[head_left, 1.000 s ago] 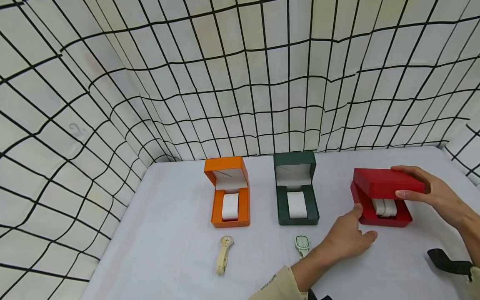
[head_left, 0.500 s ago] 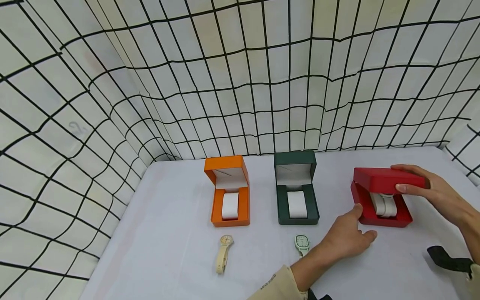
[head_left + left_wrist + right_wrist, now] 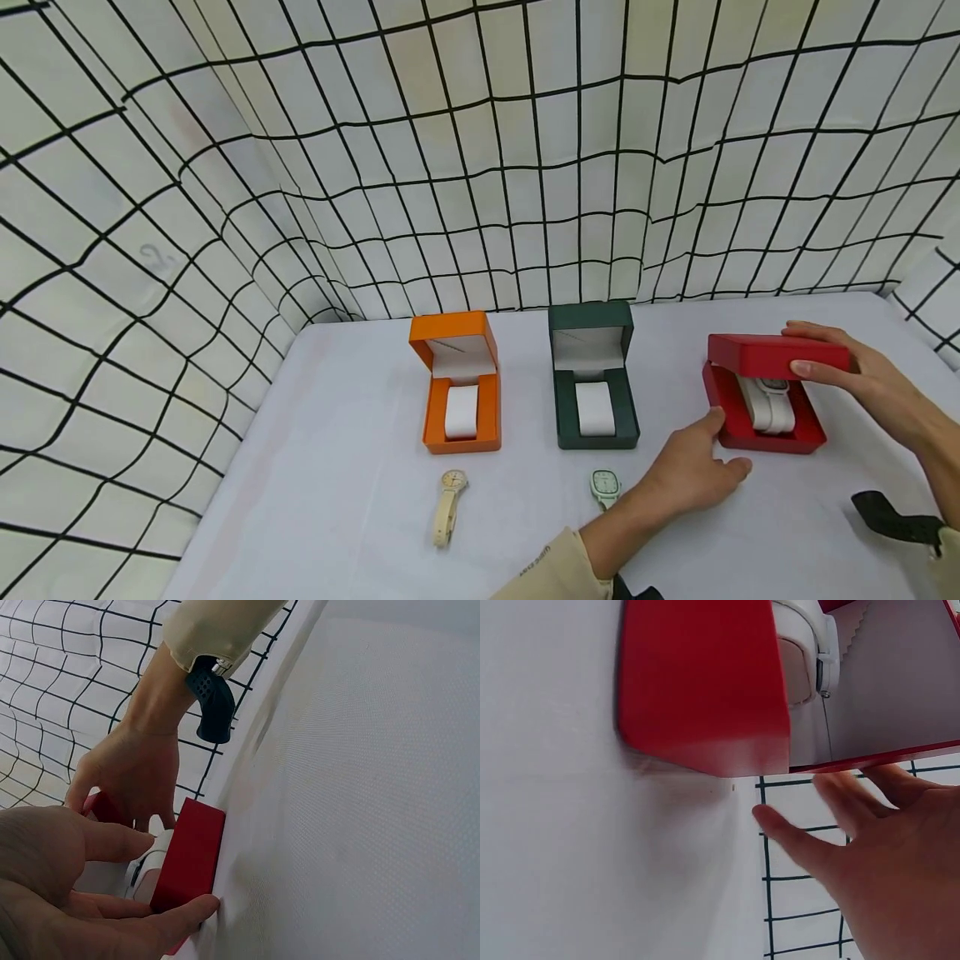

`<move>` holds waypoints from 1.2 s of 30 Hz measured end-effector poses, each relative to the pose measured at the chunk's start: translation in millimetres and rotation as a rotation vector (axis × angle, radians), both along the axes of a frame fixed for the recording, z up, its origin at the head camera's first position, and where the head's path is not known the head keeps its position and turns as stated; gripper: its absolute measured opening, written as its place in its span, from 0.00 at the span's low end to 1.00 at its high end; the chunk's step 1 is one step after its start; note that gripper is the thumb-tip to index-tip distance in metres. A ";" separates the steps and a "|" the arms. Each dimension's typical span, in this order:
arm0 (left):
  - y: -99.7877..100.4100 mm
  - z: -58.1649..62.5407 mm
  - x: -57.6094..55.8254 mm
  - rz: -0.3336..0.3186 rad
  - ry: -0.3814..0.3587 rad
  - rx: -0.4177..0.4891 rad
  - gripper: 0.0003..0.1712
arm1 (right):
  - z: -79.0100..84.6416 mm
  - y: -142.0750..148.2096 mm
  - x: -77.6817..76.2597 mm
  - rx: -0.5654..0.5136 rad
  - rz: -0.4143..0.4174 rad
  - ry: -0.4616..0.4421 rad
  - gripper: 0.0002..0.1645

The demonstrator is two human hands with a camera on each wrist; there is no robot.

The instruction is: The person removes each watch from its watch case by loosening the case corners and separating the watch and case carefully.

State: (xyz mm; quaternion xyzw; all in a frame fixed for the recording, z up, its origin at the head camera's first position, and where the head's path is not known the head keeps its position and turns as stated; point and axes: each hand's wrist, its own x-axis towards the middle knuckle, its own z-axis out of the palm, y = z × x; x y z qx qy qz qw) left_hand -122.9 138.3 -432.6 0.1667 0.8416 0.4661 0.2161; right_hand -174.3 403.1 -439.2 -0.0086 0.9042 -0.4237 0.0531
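A red watch box [image 3: 753, 440] stands at the right of the table with its lid [image 3: 780, 356] partly raised. My right hand [image 3: 877, 379] pinches the lid's right end, thumb in front and fingers behind. In the right wrist view its fingers lie at the lid's edge. Under the lid a white watch [image 3: 829, 664] sits round a white cushion [image 3: 757, 408]; the lid hides part of it. My left hand [image 3: 686, 479] rests its straight fingers against the box's left front corner. In the left wrist view, one fingertip [image 3: 206, 904] lies along the base.
To the left stand an orange watch box [image 3: 437, 433] and a green watch box [image 3: 564, 417], both with raised lids and white cushions. A cream watch [image 3: 447, 504] lies before the orange one, and a pale green watch [image 3: 603, 483], partly covered by my left forearm, before the green one. Netting [image 3: 510, 167] rises behind.
The red box's lid has tilted up and back with my right hand, and the white watch's dial has come into sight. My left hand stays almost still.
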 end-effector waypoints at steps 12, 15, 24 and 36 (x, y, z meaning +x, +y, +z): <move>0.7 1.6 -1.4 -0.006 -0.005 -0.007 0.37 | -2.4 -1.6 3.3 0.018 -0.032 0.134 0.41; 1.1 1.2 -1.5 -0.008 -0.006 -0.004 0.36 | -1.4 -3.2 5.3 -0.012 -0.045 0.179 0.37; 3.1 -0.4 -1.8 -0.015 0.012 -0.018 0.37 | -0.1 -9.2 6.6 -0.066 -0.077 0.240 0.29; 3.3 -0.1 -2.5 -0.025 0.039 -0.009 0.29 | 5.5 -12.7 -3.8 -0.101 -0.129 0.233 0.23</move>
